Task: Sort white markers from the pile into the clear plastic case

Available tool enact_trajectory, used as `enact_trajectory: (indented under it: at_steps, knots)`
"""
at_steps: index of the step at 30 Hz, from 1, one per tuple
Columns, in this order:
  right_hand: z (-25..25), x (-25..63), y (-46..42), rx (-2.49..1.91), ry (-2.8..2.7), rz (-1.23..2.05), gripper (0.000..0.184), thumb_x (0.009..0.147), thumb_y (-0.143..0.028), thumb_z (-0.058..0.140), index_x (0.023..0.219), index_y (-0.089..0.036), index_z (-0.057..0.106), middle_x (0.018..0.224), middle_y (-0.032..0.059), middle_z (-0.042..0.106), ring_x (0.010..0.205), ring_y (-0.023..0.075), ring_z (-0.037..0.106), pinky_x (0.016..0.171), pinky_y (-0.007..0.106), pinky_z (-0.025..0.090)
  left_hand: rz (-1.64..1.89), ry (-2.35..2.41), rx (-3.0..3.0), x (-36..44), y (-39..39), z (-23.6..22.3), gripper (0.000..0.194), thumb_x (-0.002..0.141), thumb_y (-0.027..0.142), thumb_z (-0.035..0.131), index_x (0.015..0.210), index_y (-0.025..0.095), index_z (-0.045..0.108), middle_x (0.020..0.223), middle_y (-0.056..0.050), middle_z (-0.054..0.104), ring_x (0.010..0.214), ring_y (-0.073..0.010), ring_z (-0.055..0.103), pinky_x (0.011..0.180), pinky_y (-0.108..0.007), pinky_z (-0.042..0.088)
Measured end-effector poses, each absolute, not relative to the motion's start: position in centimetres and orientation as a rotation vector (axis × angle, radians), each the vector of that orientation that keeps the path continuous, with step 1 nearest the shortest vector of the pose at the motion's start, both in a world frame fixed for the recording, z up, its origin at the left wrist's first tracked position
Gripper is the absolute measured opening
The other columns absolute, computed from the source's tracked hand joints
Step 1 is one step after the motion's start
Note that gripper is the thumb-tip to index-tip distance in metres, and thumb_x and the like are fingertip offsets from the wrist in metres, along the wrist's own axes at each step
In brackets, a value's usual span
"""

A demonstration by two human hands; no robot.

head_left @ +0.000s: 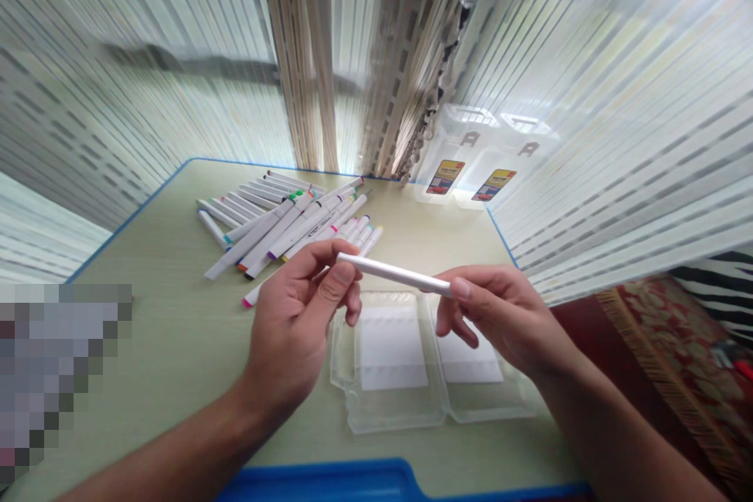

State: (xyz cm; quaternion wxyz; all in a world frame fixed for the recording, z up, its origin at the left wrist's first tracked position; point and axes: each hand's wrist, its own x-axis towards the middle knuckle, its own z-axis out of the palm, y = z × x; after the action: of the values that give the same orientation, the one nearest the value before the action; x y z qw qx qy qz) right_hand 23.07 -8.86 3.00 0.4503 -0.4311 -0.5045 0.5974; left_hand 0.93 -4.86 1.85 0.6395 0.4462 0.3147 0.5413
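Observation:
A white marker pen (400,273) is held nearly level between my two hands, above the table. My left hand (300,302) pinches its left end between thumb and fingers. At the other end my right hand (500,310) grips it the same way; both tips are covered by fingers. Below lies an open, clear plastic case (394,408) with white paper inserts (393,345) in its two halves. Behind my left hand is a loose pile of white markers (294,212) with ends in various colours. One marker with a pink end (249,300) lies partly hidden by my left hand.
Two clear cases with labels (494,185) stand at the table's back right. String curtains (329,55) hang behind and beside the table (176,345), which has a blue edge. A blue moulded piece (318,482) is at the front. A blurred-out patch (52,376) covers the left.

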Motion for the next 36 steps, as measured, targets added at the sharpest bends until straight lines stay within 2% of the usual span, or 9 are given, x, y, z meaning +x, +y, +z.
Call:
enact_trajectory:
  at_steps: [5, 11, 21, 36]
  knots:
    - [3.23, 22.97, -8.89, -1.024, -1.146, 1.514, 0.026, 0.093, -0.033, 0.069, 0.114, -0.020, 0.079, 0.083, 0.0095, 0.080, 0.051, 0.0088, 0.060, 0.049, 0.021, 0.044, 1.237, 0.741, 0.989, 0.94, -4.71, 2.01, 0.009, 0.092, 0.021, 0.066, 0.100, 0.019, 0.067, 0.067, 0.003, 0.058, 0.057, -0.0087, 0.054, 0.050, -0.018, 0.046]
    - [3.38, 22.70, -8.82, -0.901, -1.001, 1.627, 0.025, 0.092, -0.029, 0.071, 0.114, -0.020, 0.079, 0.093, 0.0106, 0.081, 0.056, 0.0110, 0.069, 0.053, 0.021, 0.051, 1.250, 0.733, 0.939, 0.97, -4.63, 1.88, 0.010, 0.092, 0.019, 0.065, 0.101, 0.018, 0.068, 0.070, 0.003, 0.059, 0.058, -0.0080, 0.054, 0.052, -0.018, 0.046]
    - [3.52, 22.77, -8.93, -0.824, -0.942, 1.724, 0.026, 0.092, -0.027, 0.071, 0.116, -0.020, 0.077, 0.100, 0.0105, 0.081, 0.058, 0.0114, 0.072, 0.053, 0.019, 0.053, 1.258, 0.731, 0.864, 1.16, -4.55, 2.09, 0.009, 0.089, 0.018, 0.068, 0.098, 0.017, 0.069, 0.070, 0.002, 0.060, 0.056, -0.0078, 0.054, 0.050, -0.017, 0.045]
    - [3.72, 22.72, -8.87, -0.897, -0.967, 1.688, 0.028, 0.089, -0.032, 0.074, 0.113, -0.022, 0.079, 0.101, 0.0136, 0.080, 0.054, 0.0150, 0.070, 0.048, 0.024, 0.050, 1.255, 0.781, 0.846, 1.23, -4.69, 2.43, 0.012, 0.086, 0.021, 0.071, 0.097, 0.015, 0.069, 0.071, 0.002, 0.060, 0.056, -0.0072, 0.053, 0.049, -0.018, 0.044]
